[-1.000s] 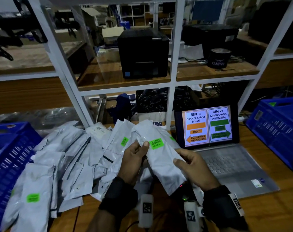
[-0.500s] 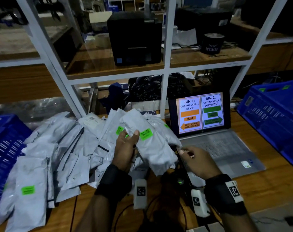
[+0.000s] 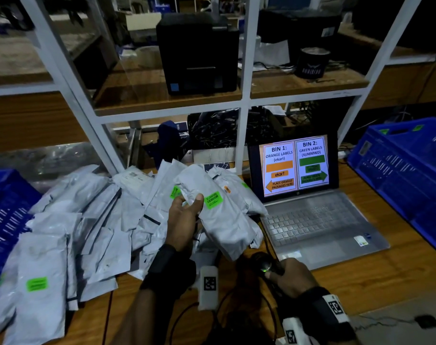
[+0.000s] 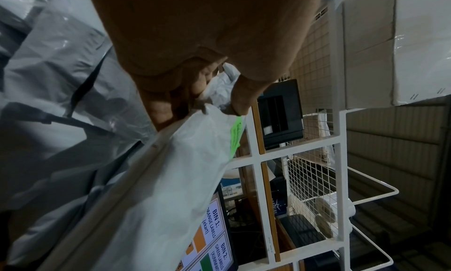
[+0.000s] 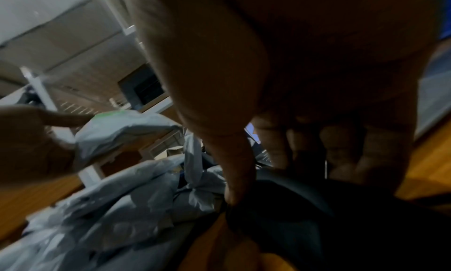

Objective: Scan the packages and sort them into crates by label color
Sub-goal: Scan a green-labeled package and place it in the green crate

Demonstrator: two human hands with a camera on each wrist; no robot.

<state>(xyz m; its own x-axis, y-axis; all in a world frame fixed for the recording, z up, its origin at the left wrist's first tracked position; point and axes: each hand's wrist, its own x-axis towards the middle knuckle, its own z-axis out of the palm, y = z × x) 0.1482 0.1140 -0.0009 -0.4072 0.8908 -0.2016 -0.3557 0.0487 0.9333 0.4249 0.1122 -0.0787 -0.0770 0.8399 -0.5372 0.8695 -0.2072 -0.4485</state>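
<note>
My left hand (image 3: 187, 215) grips a white plastic package (image 3: 226, 220) near its upper end, thumb beside its green label (image 3: 213, 199); the package hangs above the pile. In the left wrist view the same package (image 4: 171, 178) runs down from the curled fingers (image 4: 171, 101). My right hand (image 3: 286, 275) closes round a black handheld scanner (image 3: 263, 263) with a green light, low on the wooden table below the package. In the right wrist view the thumb and fingers curl over the dark scanner (image 5: 280, 207). A pile of white packages (image 3: 87, 220) lies to the left.
An open laptop (image 3: 311, 220) shows bin 1 orange left, bin 2 green right. Blue crates stand at the far left (image 3: 3, 220) and the right (image 3: 406, 175). A white shelf frame (image 3: 244, 100) with a black printer (image 3: 197, 51) rises behind. Cables trail near the table's front edge.
My right hand let go of the package and dropped to the scanner on the table, gripping it. The left hand keeps the package raised alone.
</note>
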